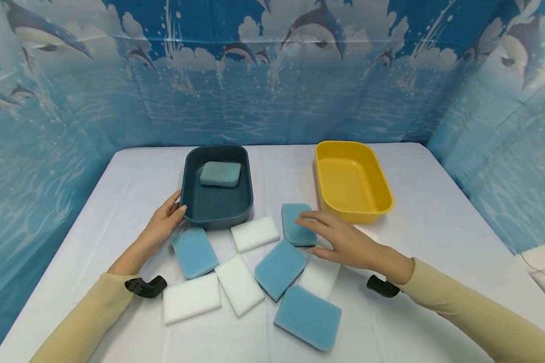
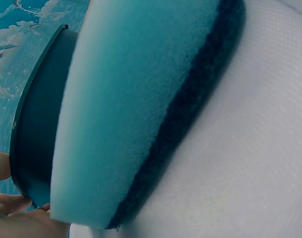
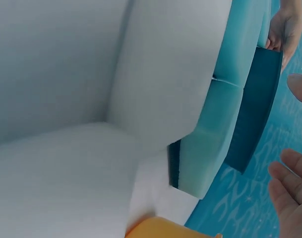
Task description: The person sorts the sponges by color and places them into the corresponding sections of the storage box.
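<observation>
My left hand (image 1: pixel 167 218) holds the near left side of a dark teal bin (image 1: pixel 218 222), its thumb at the rim. Inside that bin lies one blue-green sponge (image 1: pixel 220 174). My right hand (image 1: pixel 340 239) hovers with spread fingers over a blue sponge (image 1: pixel 295 222) with a dark underside; in the right wrist view the fingers (image 3: pixel 289 183) hold nothing. Close to the left wrist is another blue sponge (image 2: pixel 126 109), also seen in the head view (image 1: pixel 195 253). Two more blue sponges (image 1: pixel 280 268) lie nearer the front.
Several white sponges (image 1: pixel 240 285) lie among the blue ones on the white table (image 1: pixel 141 176), one partly beneath the right hand. At the back right stands a yellow bin (image 1: pixel 351 184) with nothing in it. A dolphin-print curtain (image 1: pixel 272 101) surrounds the table's back and sides.
</observation>
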Demonstrator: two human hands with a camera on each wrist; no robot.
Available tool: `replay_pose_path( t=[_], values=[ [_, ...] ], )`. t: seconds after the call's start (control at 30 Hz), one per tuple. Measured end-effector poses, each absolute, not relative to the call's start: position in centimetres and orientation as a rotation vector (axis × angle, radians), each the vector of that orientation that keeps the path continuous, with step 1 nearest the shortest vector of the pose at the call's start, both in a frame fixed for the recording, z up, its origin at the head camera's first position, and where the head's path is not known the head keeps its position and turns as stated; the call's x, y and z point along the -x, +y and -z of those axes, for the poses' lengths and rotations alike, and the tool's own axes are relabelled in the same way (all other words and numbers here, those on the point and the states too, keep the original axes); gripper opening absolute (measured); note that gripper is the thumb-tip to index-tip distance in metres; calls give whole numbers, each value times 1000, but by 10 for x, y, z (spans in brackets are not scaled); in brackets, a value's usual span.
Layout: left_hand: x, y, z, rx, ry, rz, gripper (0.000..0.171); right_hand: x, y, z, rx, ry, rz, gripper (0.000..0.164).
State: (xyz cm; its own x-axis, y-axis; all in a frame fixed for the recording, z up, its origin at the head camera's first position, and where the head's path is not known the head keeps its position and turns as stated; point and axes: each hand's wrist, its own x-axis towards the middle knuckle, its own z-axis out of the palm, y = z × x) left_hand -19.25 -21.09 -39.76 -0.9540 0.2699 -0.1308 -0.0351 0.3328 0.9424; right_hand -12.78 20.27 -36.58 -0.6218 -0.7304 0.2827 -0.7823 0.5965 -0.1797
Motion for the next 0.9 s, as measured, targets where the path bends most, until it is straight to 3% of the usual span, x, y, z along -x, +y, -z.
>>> replay_pose_path(
  t=[0.9],
  values=[
    [192, -209, 399, -240, 2347, -1664, 66, 71, 213, 381, -1206, -2785, -495, 66]
  ],
)
